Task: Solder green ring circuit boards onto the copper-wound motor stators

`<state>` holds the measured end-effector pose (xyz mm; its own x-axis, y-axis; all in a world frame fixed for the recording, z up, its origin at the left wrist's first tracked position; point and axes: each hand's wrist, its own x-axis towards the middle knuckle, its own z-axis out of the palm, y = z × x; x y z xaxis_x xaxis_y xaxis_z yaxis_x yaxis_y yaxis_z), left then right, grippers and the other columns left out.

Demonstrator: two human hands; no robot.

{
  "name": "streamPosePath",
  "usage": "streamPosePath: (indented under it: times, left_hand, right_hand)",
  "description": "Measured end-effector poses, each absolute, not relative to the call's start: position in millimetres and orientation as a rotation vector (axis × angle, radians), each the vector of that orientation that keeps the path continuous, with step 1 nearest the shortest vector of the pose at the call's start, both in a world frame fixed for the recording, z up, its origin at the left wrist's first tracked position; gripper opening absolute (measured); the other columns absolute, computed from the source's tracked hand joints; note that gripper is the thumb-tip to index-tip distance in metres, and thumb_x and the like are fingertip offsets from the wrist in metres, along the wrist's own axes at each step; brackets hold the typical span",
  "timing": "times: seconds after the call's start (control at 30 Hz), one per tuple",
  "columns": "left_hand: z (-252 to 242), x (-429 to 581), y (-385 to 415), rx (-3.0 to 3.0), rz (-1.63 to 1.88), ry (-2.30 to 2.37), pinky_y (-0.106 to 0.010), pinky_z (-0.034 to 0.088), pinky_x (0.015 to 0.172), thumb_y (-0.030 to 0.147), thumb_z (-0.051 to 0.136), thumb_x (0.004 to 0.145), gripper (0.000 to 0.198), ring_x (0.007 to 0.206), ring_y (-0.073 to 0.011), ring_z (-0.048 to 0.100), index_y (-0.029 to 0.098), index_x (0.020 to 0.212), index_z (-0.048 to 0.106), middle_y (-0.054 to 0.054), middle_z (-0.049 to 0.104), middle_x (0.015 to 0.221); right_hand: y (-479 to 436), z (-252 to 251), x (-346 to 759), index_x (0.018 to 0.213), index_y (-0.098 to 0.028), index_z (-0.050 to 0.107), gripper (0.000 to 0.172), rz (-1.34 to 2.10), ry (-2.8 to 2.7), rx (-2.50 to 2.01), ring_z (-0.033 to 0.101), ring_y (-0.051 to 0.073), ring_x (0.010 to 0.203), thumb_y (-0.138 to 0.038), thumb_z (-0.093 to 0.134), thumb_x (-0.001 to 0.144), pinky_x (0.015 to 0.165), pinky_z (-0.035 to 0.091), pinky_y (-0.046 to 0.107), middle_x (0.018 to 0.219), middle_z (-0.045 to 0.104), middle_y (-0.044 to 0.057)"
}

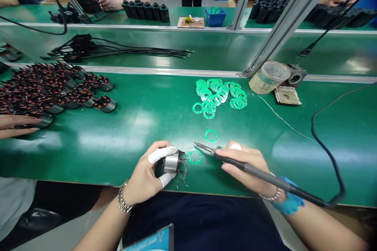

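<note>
My left hand (pixel 147 174), with white finger cots on two fingers, is closed round a small motor stator (pixel 171 163) with copper wires trailing from it, held on the green mat near the front edge. My right hand (pixel 247 166) grips a black soldering iron (pixel 235 163) like a pen. Its tip points left, just above a green ring-shaped circuit board (pixel 194 157) lying beside the stator. A second green ring board (pixel 211 135) lies a little farther back.
A pile of green ring boards (pixel 219 92) lies mid-table. Several wound stators (pixel 53 90) are heaped at the left, where another person's hand (pixel 14 124) rests. A solder roll (pixel 269 77), sponge tray (pixel 287 95), solder wire (pixel 282 119) and the iron's cable (pixel 324 145) are at the right.
</note>
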<state>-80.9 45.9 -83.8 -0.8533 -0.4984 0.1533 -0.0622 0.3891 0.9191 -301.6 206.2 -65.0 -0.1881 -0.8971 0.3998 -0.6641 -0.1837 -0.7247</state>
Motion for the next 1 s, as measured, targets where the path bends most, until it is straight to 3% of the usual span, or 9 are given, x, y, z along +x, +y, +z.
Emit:
streamPosePath:
  times: [0.13,0.23,1.0]
  left_hand:
    - [-81.7,-88.4,47.2,0.416,-1.516,-2.237,-0.031,0.049,0.073,0.003,0.058,0.068,0.049,0.09,-0.0183,0.055,0.026,0.111,0.05,-0.007,0.046,0.106]
    - [-80.6,-91.0,47.3,0.403,-1.52,-2.25,-0.031,0.049,0.072,0.002,0.056,0.069,0.049,0.088,-0.0174,0.054,0.026,0.111,0.05,-0.006,0.046,0.105]
    - [-82.4,-91.8,45.1,0.398,-1.511,-2.271,-0.032,0.048,0.075,0.004,0.058,0.07,0.052,0.09,-0.0177,0.054,0.027,0.115,0.049,-0.007,0.045,0.106]
  right_hand:
    - [205.9,-70.7,-298.7,0.088,-0.021,0.063,0.013,-1.344,1.853,-1.617,0.061,0.014,0.07,-0.016,0.056,0.077,0.066,0.049,0.025,0.078,0.067,0.002]
    - [202.6,-73.2,-295.8,0.083,-0.02,0.064,0.011,-1.278,1.792,-1.582,0.059,0.013,0.064,-0.015,0.057,0.076,0.062,0.048,0.024,0.071,0.066,0.001]
    - [199.3,-72.3,-293.1,0.087,-0.019,0.066,0.015,-1.195,1.705,-1.618,0.056,0.012,0.06,-0.016,0.056,0.076,0.061,0.046,0.025,0.069,0.065,0.001]
